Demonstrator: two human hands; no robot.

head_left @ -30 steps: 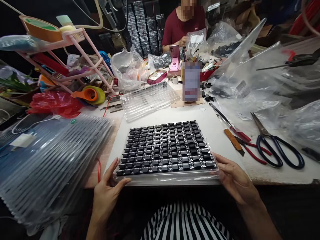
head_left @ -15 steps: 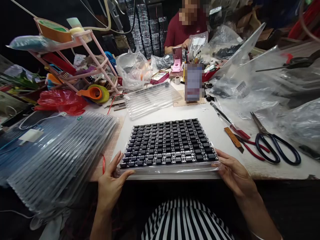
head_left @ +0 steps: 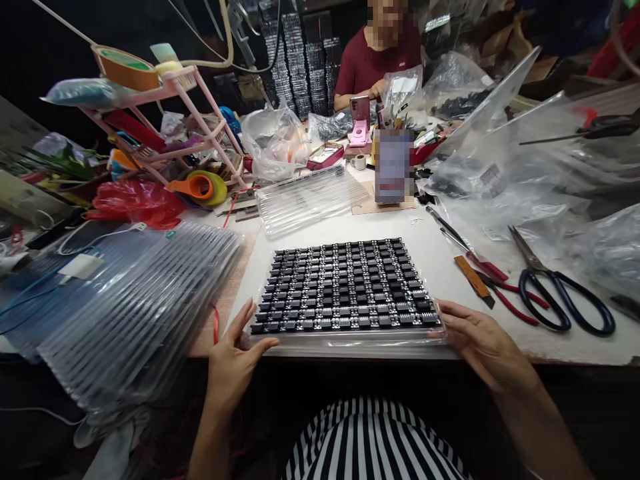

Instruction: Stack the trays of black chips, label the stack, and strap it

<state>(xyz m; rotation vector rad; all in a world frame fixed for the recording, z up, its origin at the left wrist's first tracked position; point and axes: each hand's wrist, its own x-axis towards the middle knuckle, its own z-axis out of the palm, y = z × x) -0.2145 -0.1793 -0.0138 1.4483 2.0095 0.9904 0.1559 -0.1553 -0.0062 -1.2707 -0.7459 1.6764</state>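
Rows of small black circuit boards (head_left: 345, 285) fill a clear plastic tray (head_left: 350, 340) at the front edge of the white table. My left hand (head_left: 235, 353) grips the tray's near left corner, thumb along the front rim and fingers up the side. At the near right corner my right hand (head_left: 473, 340) holds the tray, with its fingertips against the side and partly under the edge. Behind it lies another clear ribbed tray (head_left: 310, 203). To the left of my left hand is a stack of clear plastic trays (head_left: 145, 307).
Scissors (head_left: 545, 287), red-handled pliers (head_left: 515, 303), tweezers (head_left: 450, 230) and an orange-handled blade (head_left: 473, 280) lie at the right. A phone (head_left: 393, 167) stands behind the tray. A pink rack (head_left: 200, 143) is at back left. Across the table sits a person in a maroon shirt (head_left: 377, 63).
The whole view has shifted slightly, so most things appear a little further right. Both hands keep their hold on the tray at its near corners.
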